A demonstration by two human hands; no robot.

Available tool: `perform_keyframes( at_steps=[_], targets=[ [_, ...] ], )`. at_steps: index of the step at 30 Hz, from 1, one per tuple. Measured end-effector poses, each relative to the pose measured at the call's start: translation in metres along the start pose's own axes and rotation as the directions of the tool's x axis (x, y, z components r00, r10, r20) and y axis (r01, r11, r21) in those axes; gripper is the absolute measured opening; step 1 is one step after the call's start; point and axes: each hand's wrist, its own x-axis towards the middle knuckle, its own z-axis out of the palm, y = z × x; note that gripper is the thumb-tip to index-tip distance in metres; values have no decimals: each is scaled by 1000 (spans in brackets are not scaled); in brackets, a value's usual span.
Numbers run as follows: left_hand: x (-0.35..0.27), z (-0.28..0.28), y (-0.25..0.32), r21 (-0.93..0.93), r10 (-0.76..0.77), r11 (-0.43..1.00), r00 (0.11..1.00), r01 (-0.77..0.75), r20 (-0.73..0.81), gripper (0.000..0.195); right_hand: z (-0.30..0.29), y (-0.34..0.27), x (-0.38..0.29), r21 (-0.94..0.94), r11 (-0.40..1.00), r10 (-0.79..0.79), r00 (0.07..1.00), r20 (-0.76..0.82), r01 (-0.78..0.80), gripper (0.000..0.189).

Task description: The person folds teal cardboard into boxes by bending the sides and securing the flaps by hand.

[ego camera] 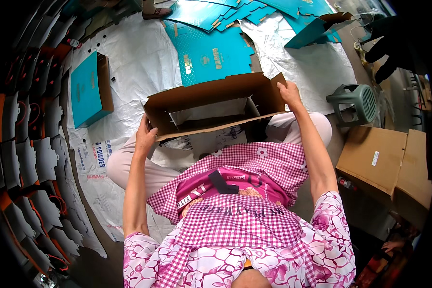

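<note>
I sit cross-legged with a cardboard carton held up between my hands, its brown inside facing me. Its far end stands open, and white sheeting shows through. My left hand grips the left near corner, thumb over the rim. At the right end my right hand pinches a raised brown flap. Just beyond the carton lies a flat teal box blank with gold print. To the left a folded teal box stands on the white woven sheet.
More teal blanks are heaped at the far side, by a person's shoe. A part-folded teal box sits far right. On the right are a green plastic stool and a brown carton. Stacked grey-and-orange boxes line the left.
</note>
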Motion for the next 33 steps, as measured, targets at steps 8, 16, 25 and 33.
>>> perform_keyframes(
  at_steps=[8, 16, 25, 33],
  targets=[
    [51, -27, -33, 174, -389, 901, 917, 398, -83, 58, -4, 11, -9, 40, 999, 21, 999, -34, -20, 36],
    [24, -47, -51, 369, -5, 929, 998, -15, 55, 28, 15, 6, -7, -57, 998, -6, 988, -154, -2, 34],
    [28, -46, 3, 264, -340, 916, 934, 302, 112, 48, 16, 16, -2, -120, 990, -89, 993, -76, 80, 33],
    [-56, 87, 99, 675, 498, 552, 843, -490, 204, 46, 7, 2, -5, -116, 991, -67, 998, -16, 65, 35]
  ],
)
